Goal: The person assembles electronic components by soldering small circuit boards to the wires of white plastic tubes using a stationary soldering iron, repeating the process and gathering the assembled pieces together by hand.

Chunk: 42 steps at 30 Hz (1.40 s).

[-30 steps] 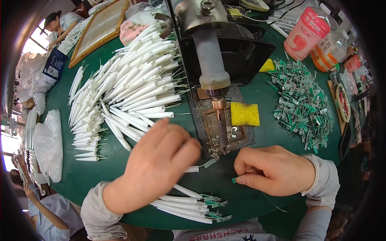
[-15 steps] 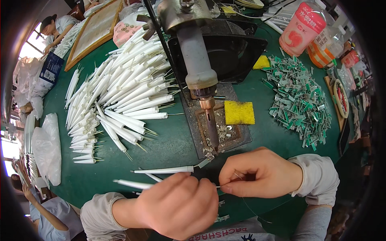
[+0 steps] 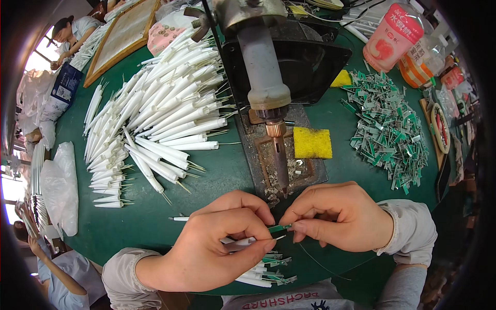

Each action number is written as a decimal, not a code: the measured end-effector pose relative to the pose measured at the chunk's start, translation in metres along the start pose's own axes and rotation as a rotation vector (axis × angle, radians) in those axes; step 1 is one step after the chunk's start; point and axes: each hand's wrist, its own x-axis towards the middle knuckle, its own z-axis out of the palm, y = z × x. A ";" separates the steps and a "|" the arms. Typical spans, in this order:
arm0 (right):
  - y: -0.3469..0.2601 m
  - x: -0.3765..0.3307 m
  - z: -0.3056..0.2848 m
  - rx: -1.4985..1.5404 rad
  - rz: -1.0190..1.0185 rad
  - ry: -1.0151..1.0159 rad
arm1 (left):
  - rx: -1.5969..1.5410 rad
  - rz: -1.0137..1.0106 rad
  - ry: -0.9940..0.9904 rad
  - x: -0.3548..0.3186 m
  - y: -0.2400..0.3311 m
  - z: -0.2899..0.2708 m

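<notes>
Head view, left hand point(image 3: 217, 248): I see it curled, thumb and forefinger pinching a white tube point(image 3: 238, 242) near its wired end.
Head view, right hand point(image 3: 338, 217): I see it curled, fingertips pinching a small green circuit strip point(image 3: 279, 228) from the right.
Head view, strip position: the green circuit strip sits between the two hands, touching the tip of the white tube, just below the soldering iron tip.
Head view, soldering iron point(image 3: 268, 98): mounted on a stand, barrel pointing down toward the person; its tip ends over a metal tray point(image 3: 310, 170) with solder residue.
Head view, sponge point(image 3: 312, 142): yellow, lying on the tray just right of the iron.
Head view, finished pieces point(image 3: 263, 274): a small heap of white tubes with green strips attached, under the left hand at the near edge.
Head view, tube stock point(image 3: 165, 119): a large fan of white tubes, left of the iron.
Head view, strip stock point(image 3: 387, 129): a loose pile of green strips, right of the sponge.
Head view, tabletop point(image 3: 217, 170): green, round-edged.
Head view, pink bottle point(image 3: 390, 39): standing at the far right.
</notes>
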 end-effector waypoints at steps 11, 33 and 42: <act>-0.001 -0.003 0.001 0.089 0.016 -0.030 | 0.115 0.144 0.038 0.002 -0.006 0.001; 0.007 0.000 0.004 -0.020 -0.198 0.026 | -0.009 0.022 0.003 0.002 -0.003 0.001; 0.007 0.001 0.004 0.002 -0.181 0.027 | -0.065 0.053 0.043 0.002 -0.004 0.005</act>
